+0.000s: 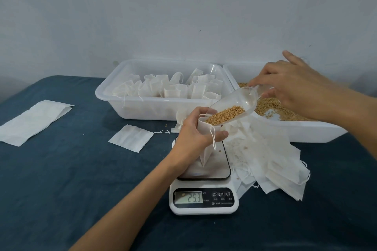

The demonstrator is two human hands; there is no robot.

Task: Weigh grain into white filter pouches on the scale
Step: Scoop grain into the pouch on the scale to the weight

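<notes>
The fingers (219, 134) of the left hand (193, 130) curl round the upper part of a white filter pouch (205, 138), thumb on the near side, holding its mouth spread while its pointed bottom rests on the scale (204, 179); gripped this way the pouch stays upright and the platform carries its weight. The right hand (285, 85) pinches the handle of a clear plastic scoop (234, 104) between thumb and curled fingers, the index finger sticking out straight. The scoop tilts down and to the left, its lip right at the pouch mouth, with grain (226, 115) gathered at the low end, which I take to mean a pour is under way or about to begin.

The display (188, 197) appears to read 25.3 (the last digit is a little blurred). The hand's pressure may be adding to that figure, so a true reading probably calls for letting go.

Outward from the scale, a loose heap of empty pouches (275, 161) lies just to its right, within easy reach of the scooping hand. Behind that stands the white tub of grain (306, 130), close enough for a short trip with the scoop. A second white tub (114, 104), behind and to the left, holds pouches standing upright, apparently the filled ones. One flat pouch (130, 137) with a drawstring lies on the dark blue cloth (61, 179), and a folded white sheet (34, 120) lies farther left.
</notes>
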